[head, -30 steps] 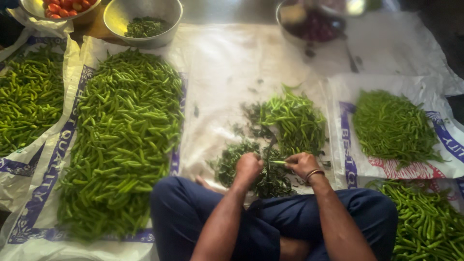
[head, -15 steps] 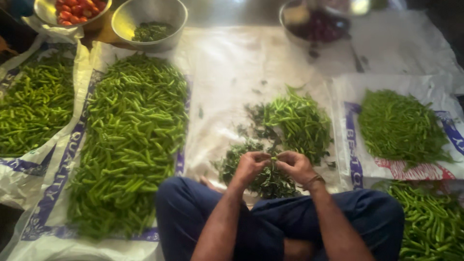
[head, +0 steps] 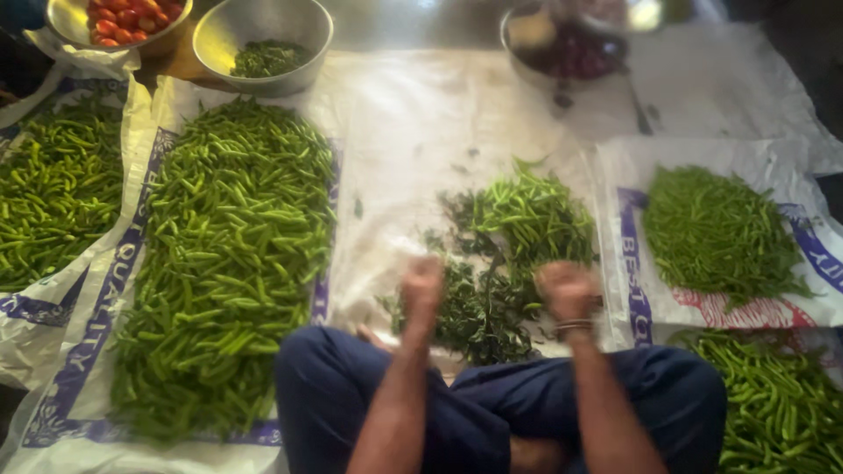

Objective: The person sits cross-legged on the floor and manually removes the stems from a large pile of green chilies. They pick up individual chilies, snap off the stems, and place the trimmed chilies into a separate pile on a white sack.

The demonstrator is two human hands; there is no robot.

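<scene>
Both hands are looking blurry, so I cannot tell what the left hand (head: 422,283) or right hand (head: 567,290) is holding. Stems (head: 479,312) are lying just under them, chillies (head: 529,215) just beyond.

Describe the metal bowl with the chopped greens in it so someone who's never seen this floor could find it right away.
Start at the widest heap of long green chillies, spread on a white printed sack left of the seated person. Follow that heap to its far end, where a round shiny steel bowl sits. Unlike the steel bowl of red tomatoes to its left, it holds a small dark green pile.
</scene>
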